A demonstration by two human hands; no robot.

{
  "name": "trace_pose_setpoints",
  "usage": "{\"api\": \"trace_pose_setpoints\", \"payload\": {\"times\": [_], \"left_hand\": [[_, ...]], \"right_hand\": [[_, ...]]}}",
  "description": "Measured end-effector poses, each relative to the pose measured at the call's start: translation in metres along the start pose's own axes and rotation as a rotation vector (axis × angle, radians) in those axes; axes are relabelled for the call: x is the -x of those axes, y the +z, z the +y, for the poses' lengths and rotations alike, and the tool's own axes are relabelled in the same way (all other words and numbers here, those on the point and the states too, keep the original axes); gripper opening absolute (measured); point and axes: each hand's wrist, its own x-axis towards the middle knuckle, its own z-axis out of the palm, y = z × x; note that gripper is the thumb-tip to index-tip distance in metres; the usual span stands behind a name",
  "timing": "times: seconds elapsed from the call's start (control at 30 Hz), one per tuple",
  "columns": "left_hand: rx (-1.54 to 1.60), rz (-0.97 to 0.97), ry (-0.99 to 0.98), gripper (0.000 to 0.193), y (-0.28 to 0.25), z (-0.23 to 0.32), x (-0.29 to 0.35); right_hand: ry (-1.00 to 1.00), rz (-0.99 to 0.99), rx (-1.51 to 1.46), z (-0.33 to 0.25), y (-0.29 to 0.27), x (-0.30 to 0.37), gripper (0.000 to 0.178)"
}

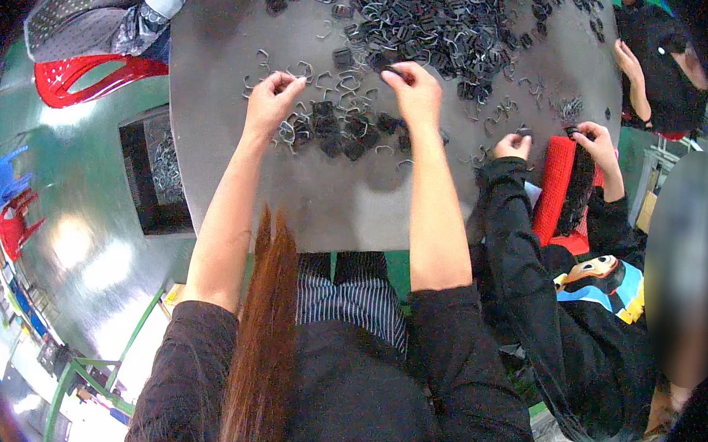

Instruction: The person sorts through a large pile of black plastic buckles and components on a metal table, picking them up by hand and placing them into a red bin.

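Buckle [391, 70], black, sits pinched in my right hand [418, 95] by the big heap [431, 23] toward the far edge of the table [346, 220]; my left hand [271, 106] presses its fingertips together beside wire hooks [349, 81], nearer the left edge, perhaps gripping one

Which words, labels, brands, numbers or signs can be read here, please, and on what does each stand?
No text is legible.
Co-worker's black top: colourful picture, no legible words.
Black plastic pieces: any markings too small to read.
Clutter at far left: too small and blurred.
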Motion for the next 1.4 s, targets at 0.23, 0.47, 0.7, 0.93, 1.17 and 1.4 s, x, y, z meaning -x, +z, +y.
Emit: {"api": "trace_pose_setpoints", "payload": {"times": [0.23,0.47,0.7,0.93,1.17,1.4], "left_hand": [[-0.658,0.240,0.249,0.046,0.077,0.027,-0.057],[-0.493,0.013,0.286,0.041,0.069,0.007,-0.070],[-0.520,-0.079,0.306,0.031,0.053,0.017,-0.057],[-0.536,-0.056,0.370,0.026,0.048,0.029,-0.050],[-0.187,-0.257,0.118,0.018,0.046,0.017,-0.053],[0.931,-0.533,-0.304,0.011,0.038,0.059,-0.012]], "right_hand": [[0.402,-0.188,-0.133,0.015,-0.049,0.043,0.034],[0.068,-0.093,0.414,0.025,0.008,0.063,0.023],[0.464,-0.246,-0.945,0.020,-0.061,0.088,0.018],[0.239,0.077,0.332,0.026,-0.014,0.040,0.040],[0.221,-0.012,-0.242,0.050,-0.021,0.054,0.023],[0.081,0.219,-1.431,0.031,-0.173,0.059,0.027]]}}
